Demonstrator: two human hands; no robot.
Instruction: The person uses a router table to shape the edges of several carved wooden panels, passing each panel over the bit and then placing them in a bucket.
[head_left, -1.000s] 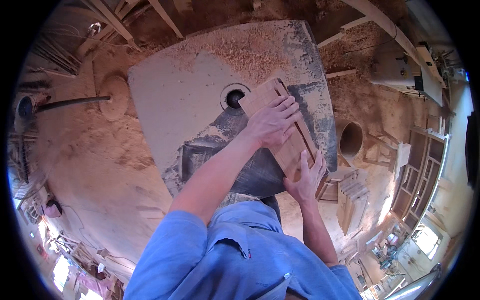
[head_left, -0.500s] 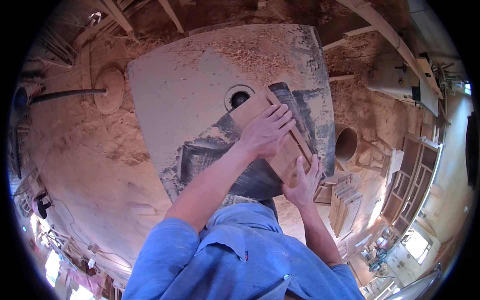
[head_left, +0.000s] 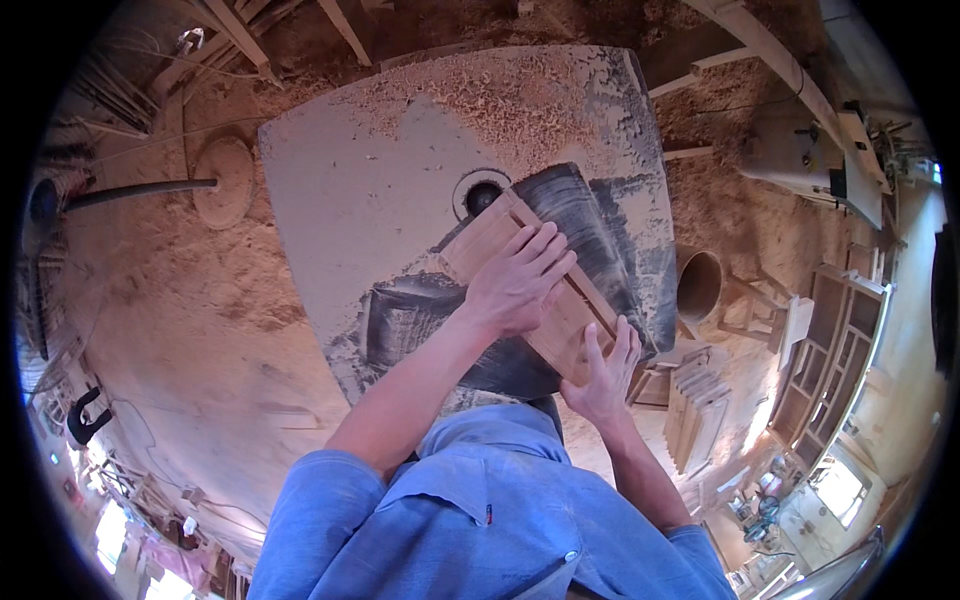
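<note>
Pressing down flat, the left hand [head_left: 515,283] is spread on the wooden panel [head_left: 530,290], fingers apart. Nearer the body, the panel's near end is braced by the right hand [head_left: 603,375], fingers slightly parted. The panel's far end is laid right beside the cutter opening [head_left: 481,194] in the sawdust-covered tabletop [head_left: 380,170]; how much edge has been shaped cannot be told.

Warm, dim workshop light, sharp centre, heavy fisheye bending at edges.
</note>
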